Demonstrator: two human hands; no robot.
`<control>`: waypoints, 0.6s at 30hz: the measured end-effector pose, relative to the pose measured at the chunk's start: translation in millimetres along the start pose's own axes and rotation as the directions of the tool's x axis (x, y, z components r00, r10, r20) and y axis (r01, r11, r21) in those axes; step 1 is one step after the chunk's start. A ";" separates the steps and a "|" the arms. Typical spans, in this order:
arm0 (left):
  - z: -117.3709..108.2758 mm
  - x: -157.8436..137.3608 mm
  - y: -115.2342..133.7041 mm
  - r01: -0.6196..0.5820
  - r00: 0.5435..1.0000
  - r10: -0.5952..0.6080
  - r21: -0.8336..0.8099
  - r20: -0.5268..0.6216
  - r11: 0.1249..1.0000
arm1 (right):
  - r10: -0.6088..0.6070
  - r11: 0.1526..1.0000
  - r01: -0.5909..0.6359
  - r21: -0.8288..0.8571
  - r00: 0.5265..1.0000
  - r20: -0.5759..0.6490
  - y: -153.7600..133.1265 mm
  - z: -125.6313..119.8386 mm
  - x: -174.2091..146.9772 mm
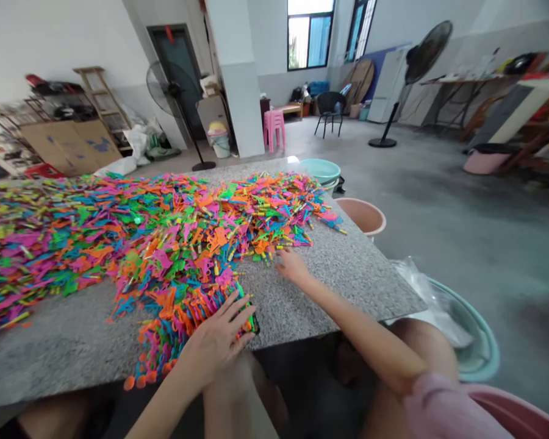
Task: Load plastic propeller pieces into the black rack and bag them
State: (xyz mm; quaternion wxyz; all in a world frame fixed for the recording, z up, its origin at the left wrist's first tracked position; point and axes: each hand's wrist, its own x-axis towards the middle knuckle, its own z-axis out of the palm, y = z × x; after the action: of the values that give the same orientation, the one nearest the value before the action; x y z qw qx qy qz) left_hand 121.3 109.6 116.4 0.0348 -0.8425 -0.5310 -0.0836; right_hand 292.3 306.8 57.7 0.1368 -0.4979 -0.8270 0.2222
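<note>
A large heap of small bright plastic pieces [219, 238], in orange, pink, green and blue, many with yellow tips, covers much of the grey speckled table [297, 311]. Near the front edge, a tightly lined-up row of similar pieces [174, 329] stands side by side. My left hand [219, 335] lies over the right end of this row, fingers stretched and apart, beside a black edge [256, 323]. My right hand [293, 267] reaches to the near right border of the heap, thumb and fingers apart, fingertips by a yellow-tipped piece. No held piece shows in it.
Beyond the table's right side are a turquoise basin [320, 167], an orange-pink basin [363, 213] and a green-rimmed tub [482, 347] with clear plastic. A pink basin [516, 405] sits at lower right. Two standing fans [171, 88], pink stools [274, 125] and a black chair [332, 107] are farther back.
</note>
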 end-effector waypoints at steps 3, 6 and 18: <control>-1.2 2.7 0.7 -0.003 1.000 0.004 0.043 -0.008 0.999 | 0.167 0.986 -0.168 -0.001 0.984 -0.061 -8.9 0.4 39.8; -3.7 3.8 1.2 -0.009 1.000 0.009 0.056 -0.004 0.998 | 0.204 0.979 -0.204 -0.013 0.979 -0.024 -13.2 7.5 53.2; -18.8 -0.8 18.7 -0.159 0.978 0.168 -0.082 0.121 0.984 | -0.140 0.918 0.056 0.392 0.972 0.190 31.5 12.0 -66.8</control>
State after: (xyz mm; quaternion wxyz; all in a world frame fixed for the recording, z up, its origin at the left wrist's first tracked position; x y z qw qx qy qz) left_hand 135.8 98.0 135.3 -0.0226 -0.8877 -0.4576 -0.0453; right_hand 342.2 257.7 31.1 0.1528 -0.3922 -0.8014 0.4250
